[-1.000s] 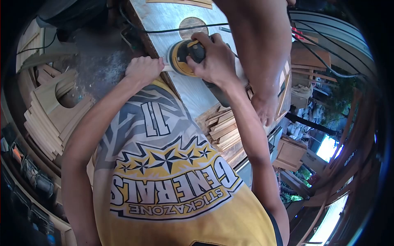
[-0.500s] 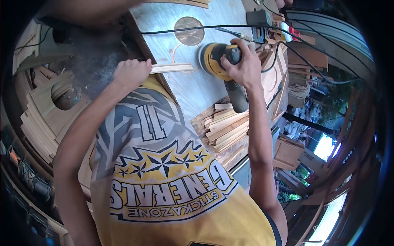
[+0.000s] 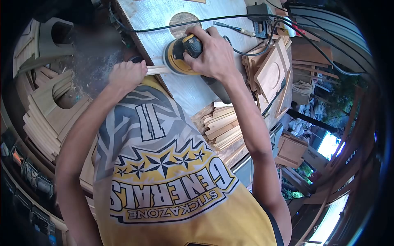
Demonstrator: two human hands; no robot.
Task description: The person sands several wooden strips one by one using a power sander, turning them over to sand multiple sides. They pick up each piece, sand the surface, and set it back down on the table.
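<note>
My right hand is wrapped round the top of a yellow and black orbital sander, whose dust bag hangs partly behind my wrist. A narrow pale wood strip is gripped at its near end by my left hand, closed at the edge of the board. The sander's round pad lies over the strip's far part and hides it. Under both is a pale, worn work board with a round cutout beyond the sander.
A black cord runs across the board. A chisel-like tool lies near a glue bottle. Stacked wood strips lie to the right of my body, framed panels farther off. More cut wood pieces are piled at left.
The sander has moved left along the strip toward my left hand, covering more of it. My left hand keeps its grip and has shifted slightly.
</note>
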